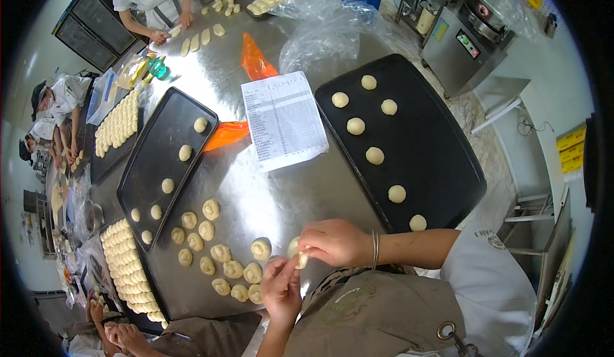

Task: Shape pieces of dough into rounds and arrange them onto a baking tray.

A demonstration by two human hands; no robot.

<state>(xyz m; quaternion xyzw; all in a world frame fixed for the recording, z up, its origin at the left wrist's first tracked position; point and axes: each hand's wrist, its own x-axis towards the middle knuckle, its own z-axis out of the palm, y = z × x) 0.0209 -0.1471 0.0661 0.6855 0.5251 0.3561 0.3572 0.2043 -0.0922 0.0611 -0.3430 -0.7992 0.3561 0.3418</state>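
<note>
Low over the steel table, a small pale piece of dough (302,260) is pinched between the fingertips of both my hands. My left hand (282,288) grips it from below with fingers curled. From the right, my right hand (336,243) closes on its upper end. A dough ball (293,247) lies on the table, partly hidden behind my right fingers. Left of my hands is a loose group of several coiled dough pieces (220,253), the nearest a rounded one (261,249).
A black tray (435,146) with several spaced dough balls stands right, another (147,155) left. A printed sheet (284,123) lies between them over orange plastic (256,63). Clear plastic film (326,31) is heaped at the back. A filled tray (131,270) sits left; co-workers stand around.
</note>
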